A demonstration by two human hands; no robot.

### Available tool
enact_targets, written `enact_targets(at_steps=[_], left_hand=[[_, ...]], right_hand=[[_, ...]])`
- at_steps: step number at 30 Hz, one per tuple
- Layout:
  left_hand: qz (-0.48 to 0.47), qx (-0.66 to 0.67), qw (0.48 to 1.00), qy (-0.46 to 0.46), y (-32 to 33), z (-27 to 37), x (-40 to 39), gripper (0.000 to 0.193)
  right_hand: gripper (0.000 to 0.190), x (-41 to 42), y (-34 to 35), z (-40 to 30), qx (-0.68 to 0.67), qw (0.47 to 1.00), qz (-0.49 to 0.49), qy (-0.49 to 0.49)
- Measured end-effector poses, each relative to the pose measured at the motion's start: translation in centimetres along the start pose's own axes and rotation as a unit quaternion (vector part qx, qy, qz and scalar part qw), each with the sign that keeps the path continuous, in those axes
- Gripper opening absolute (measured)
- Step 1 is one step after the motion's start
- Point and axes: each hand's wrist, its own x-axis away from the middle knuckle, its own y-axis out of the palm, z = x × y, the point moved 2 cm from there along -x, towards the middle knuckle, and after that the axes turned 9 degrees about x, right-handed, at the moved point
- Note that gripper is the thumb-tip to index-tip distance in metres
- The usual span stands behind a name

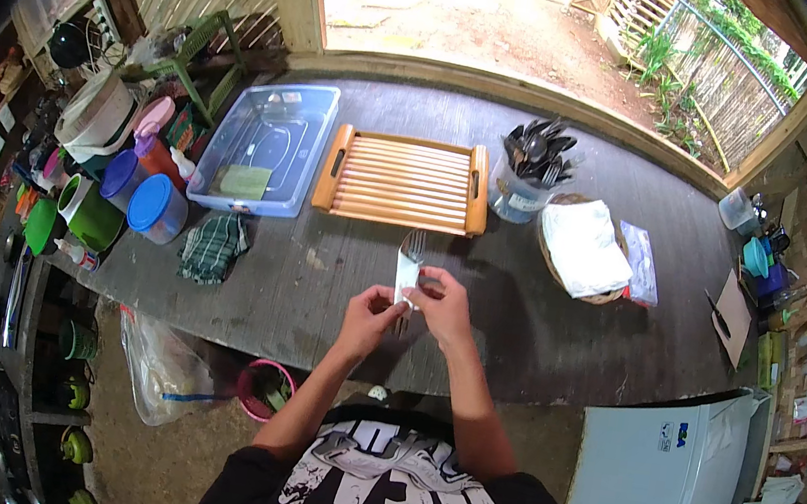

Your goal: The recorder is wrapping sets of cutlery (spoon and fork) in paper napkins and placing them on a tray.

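Observation:
My left hand point(370, 317) and my right hand point(444, 306) meet over the near part of the dark table, both gripping a white paper napkin point(406, 271) wrapped around cutlery. A metal fork's tines point(417, 242) stick out of its far end, with the edge of what looks like a spoon beside them. The handles show below my fingers. Just beyond lies a slatted wooden tray point(404, 183). To its right stands a clear plastic tub point(514, 196) full of spoons and forks point(537, 147). A wicker basket point(549, 249) holds a stack of white napkins point(585, 248).
Left of the tray is a clear plastic box point(265, 148) with a green piece inside. A checked cloth point(213, 247), a blue-lidded container point(158, 209) and bottles stand farther left. A plastic packet point(638, 264) lies beside the basket. A white refrigerator point(637, 470) is at the lower right.

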Motion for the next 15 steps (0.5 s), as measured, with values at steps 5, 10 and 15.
enact_targets(at_steps=[5,10,15], left_hand=[[0.033,-0.007,0.999,0.019,0.9,-0.7,0.0,0.016],[0.082,-0.017,0.996,0.020,1.5,-0.6,0.0,0.016],[0.103,-0.024,0.994,0.038,1.3,0.1,-1.1,0.019]], right_hand=[[0.045,-0.2,-1.0,0.7,-0.022,0.999,0.015,-0.021],[0.031,-1.0,-1.6,0.3,0.029,0.986,-0.125,0.109],[0.024,-2.1,-0.7,-0.3,-0.046,0.990,-0.099,0.088]])
